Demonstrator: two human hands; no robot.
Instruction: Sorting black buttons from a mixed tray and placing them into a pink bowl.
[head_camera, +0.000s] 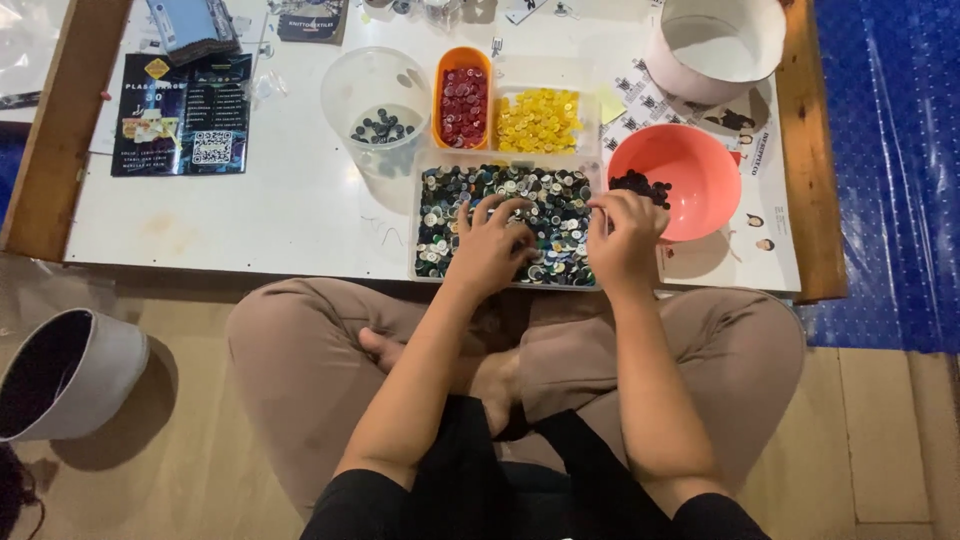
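Low white table on a wood floor, blue sheet off to the right; person sits cross-legged at its near edge. In front of them, a clear tray packed with mixed buttons, dark, white and blue all jumbled.

Left hand lies palm-down on the pile, fingers spread, raking through; not closed on anything I can see. Right hand sits at the tray's right end, fingertips bunched together as if pinching one button, but the pinch itself is too small to confirm.

Just right of that hand, a pink bowl with a few dark buttons at its left side. Behind the tray: orange tub of red buttons, clear box of yellow buttons, clear cup with some dark ones. White bucket at back right, black leaflet back left.

Doing it well, my read: spread the pile thin with the flat hand so single colours show, pick one button per pinch, keep the picking hand close to the matching bowl, and check colour under the light since navy and black look alike.
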